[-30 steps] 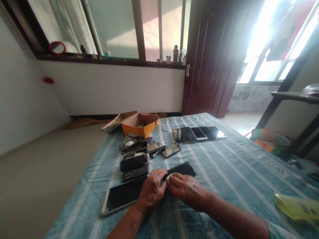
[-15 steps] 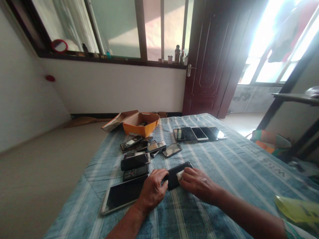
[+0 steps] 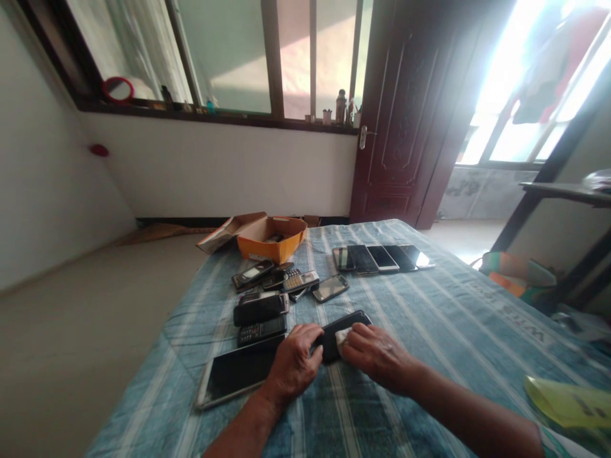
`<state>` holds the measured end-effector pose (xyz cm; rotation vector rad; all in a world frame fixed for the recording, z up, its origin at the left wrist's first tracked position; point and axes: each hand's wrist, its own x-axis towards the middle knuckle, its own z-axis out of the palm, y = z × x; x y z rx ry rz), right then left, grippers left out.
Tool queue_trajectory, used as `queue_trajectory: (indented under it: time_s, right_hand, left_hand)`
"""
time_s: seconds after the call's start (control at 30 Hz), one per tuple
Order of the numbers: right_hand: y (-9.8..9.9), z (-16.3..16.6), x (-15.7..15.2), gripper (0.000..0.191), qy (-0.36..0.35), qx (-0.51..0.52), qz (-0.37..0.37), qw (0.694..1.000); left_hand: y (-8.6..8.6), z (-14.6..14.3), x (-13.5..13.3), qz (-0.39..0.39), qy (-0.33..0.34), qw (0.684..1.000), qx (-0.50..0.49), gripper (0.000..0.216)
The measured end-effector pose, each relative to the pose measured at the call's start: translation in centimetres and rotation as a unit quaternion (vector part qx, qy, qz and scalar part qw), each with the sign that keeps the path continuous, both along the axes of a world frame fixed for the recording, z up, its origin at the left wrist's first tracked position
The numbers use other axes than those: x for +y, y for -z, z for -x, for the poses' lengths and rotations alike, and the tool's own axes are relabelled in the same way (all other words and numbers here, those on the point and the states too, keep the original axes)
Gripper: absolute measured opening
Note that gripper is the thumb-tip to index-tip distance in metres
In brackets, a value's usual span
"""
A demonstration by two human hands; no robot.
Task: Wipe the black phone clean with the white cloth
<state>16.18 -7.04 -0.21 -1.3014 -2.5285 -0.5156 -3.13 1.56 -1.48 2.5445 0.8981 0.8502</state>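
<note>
A black phone point(image 3: 344, 322) lies flat on the blue striped cloth point(image 3: 429, 318) in front of me. My left hand point(image 3: 293, 366) curls over its near end and holds it down. My right hand point(image 3: 375, 353) presses a small white wipe point(image 3: 340, 335) onto the phone's face, fingers closed on the wipe. A large tablet point(image 3: 236, 376) lies just left of my left hand.
Several old keypad phones point(image 3: 272, 280) are heaped beyond the tablet. A row of smartphones point(image 3: 382, 257) lies further back. An open orange box point(image 3: 270, 236) stands at the far edge. A yellow-green bag point(image 3: 568, 401) lies at the right.
My right hand has slid the wipe from the phone's near end toward its middle. My left hand has stayed on the phone.
</note>
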Motion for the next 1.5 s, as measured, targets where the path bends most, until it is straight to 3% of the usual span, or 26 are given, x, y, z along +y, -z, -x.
queue_trajectory:
  time_s: [0.37, 0.7, 0.97, 1.3, 1.5]
  right_hand:
    - [-0.6, 2.9, 0.3, 0.011, -0.011, -0.013, -0.006, 1.000]
    - [-0.4, 1.3, 0.2, 0.011, 0.015, 0.003, -0.023, 1.000]
    - [-0.2, 4.2, 0.1, 0.011, 0.000, 0.009, -0.019, 1.000]
    - [-0.2, 1.9, -0.2, 0.005, 0.030, -0.009, -0.018, 0.999]
    - [0.3, 4.4, 0.1, 0.010, 0.009, 0.005, -0.028, 1.000]
  left_hand:
    - [0.4, 0.0, 0.4, -0.007, -0.001, 1.000, 0.001, 0.028]
    - [-0.2, 0.0, 0.0, -0.001, 0.001, 1.000, 0.006, 0.024]
    - [0.3, 0.1, 0.5, -0.003, 0.000, 1.000, -0.003, 0.026]
    - [-0.1, 0.0, 0.1, -0.007, 0.000, 1.000, -0.001, 0.025]
    - [0.1, 0.1, 0.5, 0.000, 0.002, 1.000, -0.004, 0.026]
